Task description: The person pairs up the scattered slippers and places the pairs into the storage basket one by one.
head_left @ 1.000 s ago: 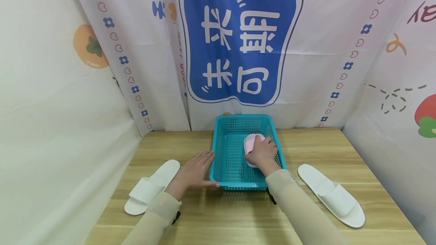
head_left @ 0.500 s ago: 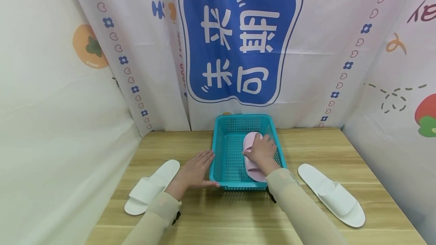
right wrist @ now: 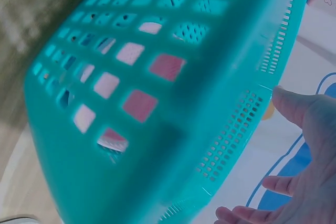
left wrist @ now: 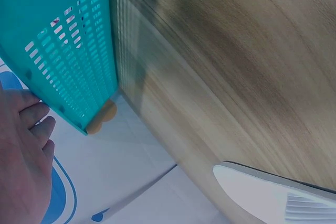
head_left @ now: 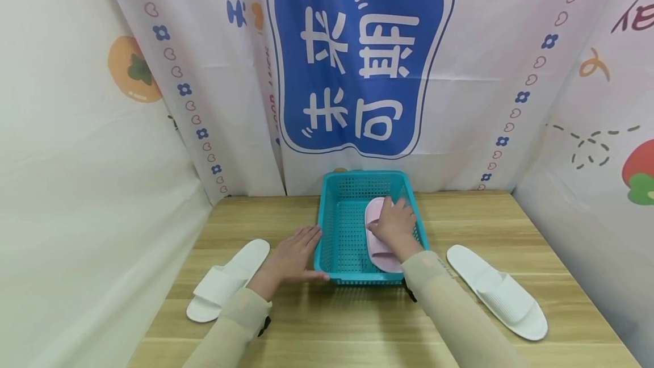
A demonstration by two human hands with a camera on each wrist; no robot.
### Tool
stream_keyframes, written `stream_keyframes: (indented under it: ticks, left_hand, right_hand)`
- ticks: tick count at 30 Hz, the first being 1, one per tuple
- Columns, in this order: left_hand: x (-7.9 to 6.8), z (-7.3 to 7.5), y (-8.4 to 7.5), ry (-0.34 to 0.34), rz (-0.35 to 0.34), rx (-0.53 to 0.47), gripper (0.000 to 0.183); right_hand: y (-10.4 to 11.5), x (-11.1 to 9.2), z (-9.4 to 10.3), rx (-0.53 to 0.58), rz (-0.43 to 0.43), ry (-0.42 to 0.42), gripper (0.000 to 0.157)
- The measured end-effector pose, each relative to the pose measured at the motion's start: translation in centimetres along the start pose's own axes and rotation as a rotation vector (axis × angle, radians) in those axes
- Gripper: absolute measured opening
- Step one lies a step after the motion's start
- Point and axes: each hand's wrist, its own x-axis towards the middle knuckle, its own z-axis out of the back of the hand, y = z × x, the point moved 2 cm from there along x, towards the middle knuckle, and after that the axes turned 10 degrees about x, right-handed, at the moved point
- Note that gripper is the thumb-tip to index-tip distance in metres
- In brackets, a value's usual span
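"Pink slipper [head_left: 377, 245] is lying in the basket [head_left: 351, 237], over on the right side! How are its edges sitting?"

"Tightly lengthwise: its far end is sitting close by the far wall, its near end close by the near rim. A broad strip of holed floor is showing all down its left side."

"What is the right hand [head_left: 396, 225] doing?"

"It is reaching over the slipper's right side, thumb and fingers standing apart and gripping nothing; the right wrist view is showing the gap. Whether skin is touching the slipper, I'm not able to tell."

"And the left hand [head_left: 296, 255]?"

"It is resting straight fingers against the left rim, its thumb meeting the near left corner, gripping nothing."

"How is the room outside looking?"

"Table [head_left: 327, 328] wood is showing in front and to both sides. One white slipper [head_left: 229, 281] is lying by the left wrist; another white slipper [head_left: 498, 293] is lying well right of the basket. Cloth [head_left: 475, 101] is hanging close behind the far rim."

"And our pink one's looks?"

"It's showing pale pink, lying strap up, with rounded ends, a wide matching strap bridging its middle. The right hand is hiding part of it."
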Motion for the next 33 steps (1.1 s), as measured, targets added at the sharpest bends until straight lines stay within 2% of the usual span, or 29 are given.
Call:
stream_keyframes:
  ticks: [9, 15, 33]
  left_hand:
    - [0.0, -0.1, 0.0, -0.007, 0.006, 0.007, 0.108]
    - [0.1, 0.0, 0.1, -0.010, -0.003, 0.011, 0.108]
    - [0.2, 0.3, 0.0, -0.004, -0.015, 0.029, 0.108]
  right_hand:
    - [-0.1, -0.1, 1.0, -0.022, 0.009, -0.002, 0.098]
    - [-0.4, 0.0, 1.5, -0.034, 0.051, -0.032, 0.099]
    - [-0.7, -1.0, 4.3, -0.120, 0.100, -0.068, 0.096]
